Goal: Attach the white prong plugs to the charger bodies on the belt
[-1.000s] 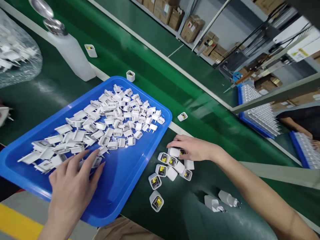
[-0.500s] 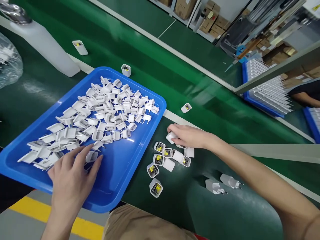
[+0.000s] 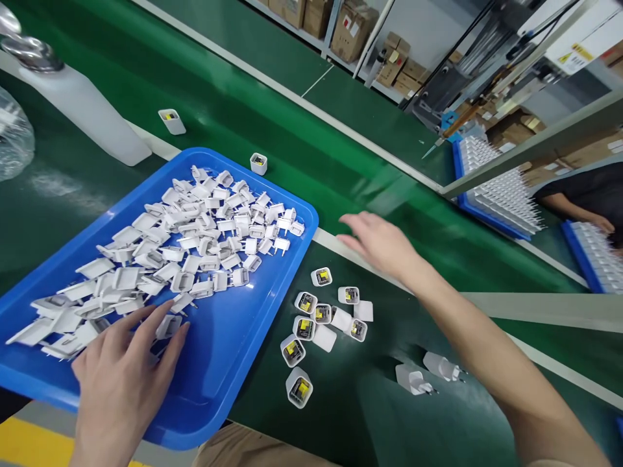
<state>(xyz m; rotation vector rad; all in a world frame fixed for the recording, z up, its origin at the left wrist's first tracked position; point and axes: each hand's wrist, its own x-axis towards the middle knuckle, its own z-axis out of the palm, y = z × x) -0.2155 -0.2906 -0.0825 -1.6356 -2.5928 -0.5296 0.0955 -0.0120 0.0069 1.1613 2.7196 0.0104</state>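
- A glossy blue tray (image 3: 219,408) is holding angular white covers (image 3: 210,262).
- Boxy white housings (image 3: 299,397) are lying on the surface (image 3: 355,402).
- Left hand (image 3: 121,370) is curving half-spread over covers; grip unclear.
- Right hand (image 3: 382,241) is hovering beyond housings, fingers parted, empty.

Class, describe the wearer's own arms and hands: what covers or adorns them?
The left hand and right hand are both ungloved, with slender fingers. No ring, watch or bracelet shows, though the right hand is slightly blurred. No sleeve covers the long, slim right forearm; only a short, bare stretch of the left forearm shows.
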